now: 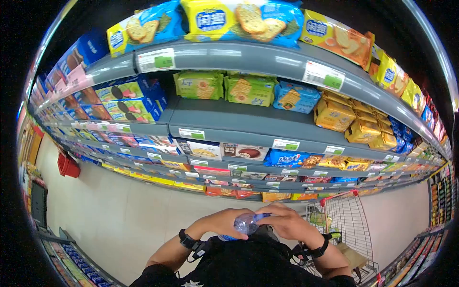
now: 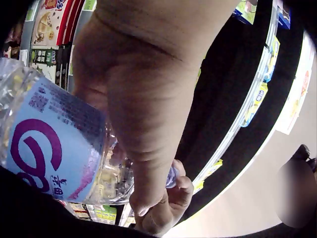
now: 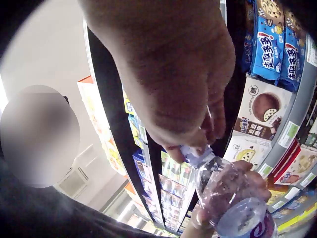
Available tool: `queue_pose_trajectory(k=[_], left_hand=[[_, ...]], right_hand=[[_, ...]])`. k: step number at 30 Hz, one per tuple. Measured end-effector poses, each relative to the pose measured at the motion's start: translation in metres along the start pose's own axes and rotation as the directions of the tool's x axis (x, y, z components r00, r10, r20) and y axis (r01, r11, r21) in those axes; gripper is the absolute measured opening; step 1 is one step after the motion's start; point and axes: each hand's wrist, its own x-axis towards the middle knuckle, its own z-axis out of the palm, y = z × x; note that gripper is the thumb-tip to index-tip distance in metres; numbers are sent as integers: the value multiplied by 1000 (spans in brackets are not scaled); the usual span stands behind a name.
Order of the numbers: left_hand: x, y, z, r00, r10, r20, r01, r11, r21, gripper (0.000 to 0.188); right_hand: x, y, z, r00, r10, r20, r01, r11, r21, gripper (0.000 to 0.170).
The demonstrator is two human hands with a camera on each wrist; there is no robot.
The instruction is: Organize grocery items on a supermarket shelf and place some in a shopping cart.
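In front of the chest, my left hand [image 1: 222,221] grips a clear plastic bottle [image 1: 246,223] around its upper body. A blue label [image 2: 54,144] with purple print wraps the bottle, which lies tilted in the left wrist view. My right hand [image 1: 286,221] comes in from the other side and pinches the pale purple cap [image 3: 195,154] at the bottle's neck. The cap sits on the neck, partly covered by the right fingers. In the right wrist view, the left fingers [image 3: 255,183] show through and behind the clear plastic.
Ahead stands a long shelf [image 1: 215,115] of packaged biscuits and crackers, with price tags along its edges. A wire shopping cart [image 1: 356,220] holding a few items is close on the right. A red basket [image 1: 68,165] stands on the floor at far left. More shelves flank both lower sides.
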Motion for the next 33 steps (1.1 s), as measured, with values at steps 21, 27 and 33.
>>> queue_pose_trajectory(k=[21, 27, 33], left_hand=[[-77, 214, -120, 289, 927, -238, -558, 365, 746, 47], [-108, 240, -118, 329, 916, -230, -391, 354, 850, 43], [-136, 260, -110, 309, 926, -217, -198, 286, 937, 34]], right_hand=[[-345, 295, 239, 147, 973, 178, -657, -38, 753, 25], [-332, 300, 247, 187, 955, 230, -643, -58, 763, 26], [-308, 330, 251, 257, 927, 274, -643, -47, 764, 28]])
